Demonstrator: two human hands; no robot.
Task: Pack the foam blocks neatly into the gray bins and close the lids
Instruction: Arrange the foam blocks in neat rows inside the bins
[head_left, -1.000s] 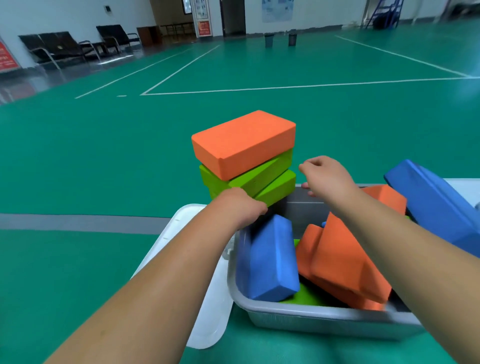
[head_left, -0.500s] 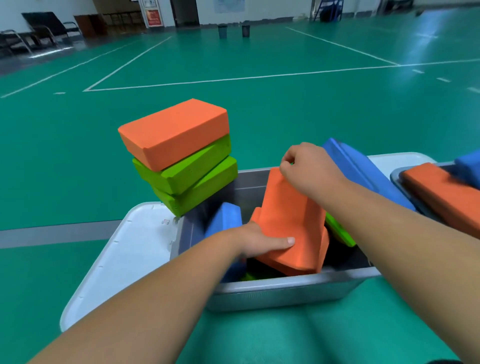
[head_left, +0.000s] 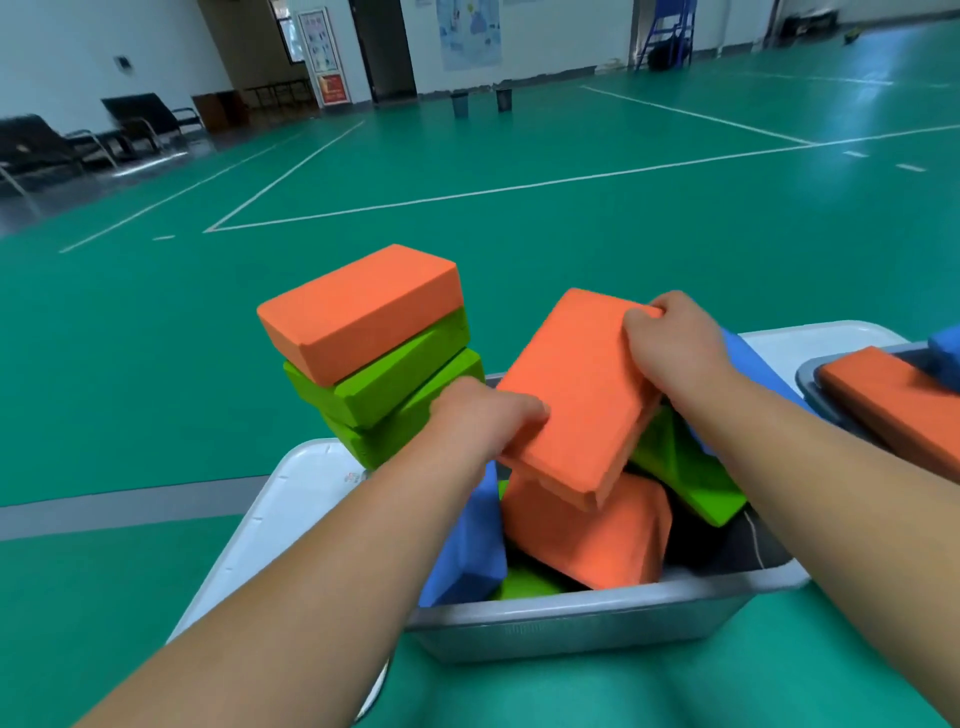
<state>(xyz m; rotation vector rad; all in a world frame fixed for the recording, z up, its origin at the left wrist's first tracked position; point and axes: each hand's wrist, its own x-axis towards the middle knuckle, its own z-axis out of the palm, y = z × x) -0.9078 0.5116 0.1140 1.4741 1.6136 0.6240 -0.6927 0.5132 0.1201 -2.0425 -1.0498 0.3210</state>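
Clearly much is left: your left grip (head_left: 483, 410) and right grip (head_left: 670, 338) hold one orange block (head_left: 566, 400) over the bin (head_left: 571, 610), whose blocks lie untidy, a stack (head_left: 374, 358) waits beside it, and the lid (head_left: 270, 525) is off.

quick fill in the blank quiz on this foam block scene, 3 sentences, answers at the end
1. The left hand and right hand together grip the held foam block, whose colour is ____.
2. In the stack beside the gray bin, the orange top block rests on green blocks, numbering ____.
3. The leaning block inside the bin under the left forearm is coloured ____.

Missing words: orange; two; blue
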